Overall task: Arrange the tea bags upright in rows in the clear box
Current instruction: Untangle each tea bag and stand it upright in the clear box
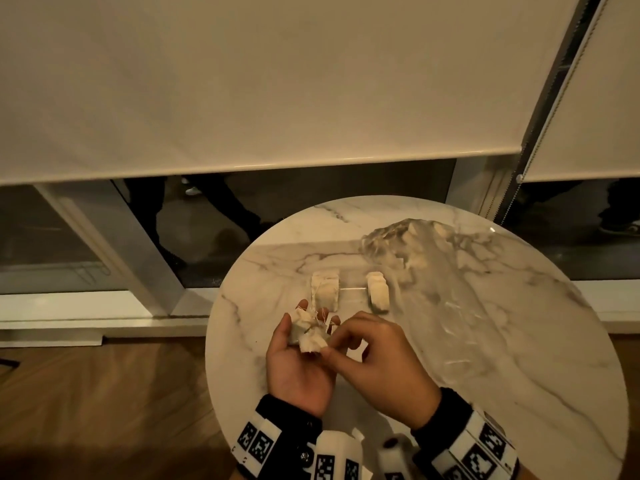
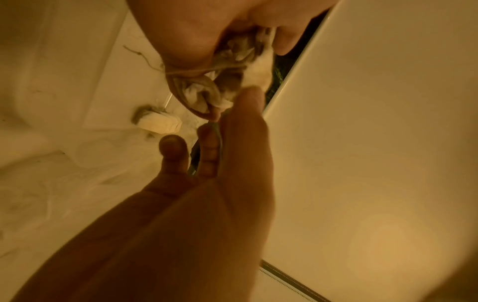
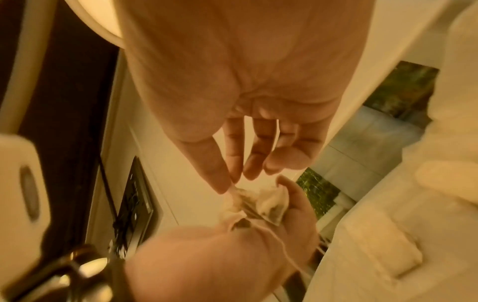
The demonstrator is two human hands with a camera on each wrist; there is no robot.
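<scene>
Our hands met over the near left part of the round marble counter: our left hand lay palm up with fingers loosely cupped around a small tangle of tea bags and their strings, while our right hand had thumb and forefinger pinched on the near end of that bundle, the other fingers relaxed. Just beyond our fingertips, toward the far side, stood the clear box; its walls were hard to make out, but a row of tea bags stood upright at its left end and another row at its right end, with a bare gap between them. So the target lay straight ahead of both hands, its long axis running left to right, and our right hand seemed slightly nearer the gap. We judged the next move would be teasing one bag free of the strings and carrying it forward into that gap. A crumpled clear plastic wrapper lay farther off to the right, well apart from the path. Open counter stretched to the right; the left edge was close beside our left hand.
</scene>
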